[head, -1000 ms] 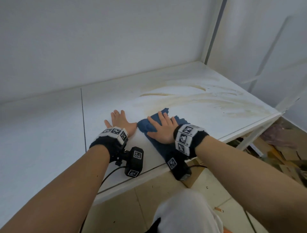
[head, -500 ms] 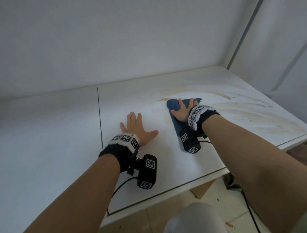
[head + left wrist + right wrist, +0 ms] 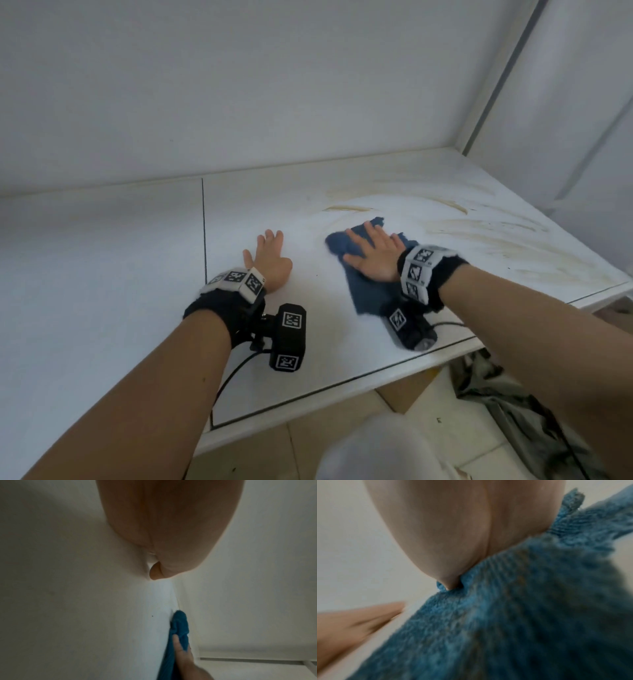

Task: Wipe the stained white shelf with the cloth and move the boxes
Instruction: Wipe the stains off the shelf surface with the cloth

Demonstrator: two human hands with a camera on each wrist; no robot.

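The white shelf [image 3: 342,342] carries brown streaks [image 3: 513,246] across its right and back part. A blue cloth [image 3: 370,291] lies on it, and my right hand [image 3: 375,253] presses flat on the cloth with straight, spread fingers. In the right wrist view the palm [image 3: 453,527] bears down on the cloth [image 3: 522,615]. My left hand [image 3: 270,257] rests flat on the bare shelf to the left of the cloth, fingers straight. The left wrist view shows the cloth [image 3: 180,626] edge-on with my right thumb on it. No boxes are in view.
White walls close the shelf at the back [image 3: 274,102] and on the right [image 3: 565,120]. A dark seam [image 3: 204,233] splits the shelf left of my left hand. Below the front edge are a cardboard piece [image 3: 407,394], crumpled fabric [image 3: 513,411] and tiled floor.
My right hand slid the cloth away over the shelf toward the stains, then back a little toward me and left. The left hand stayed pressed flat on the shelf.
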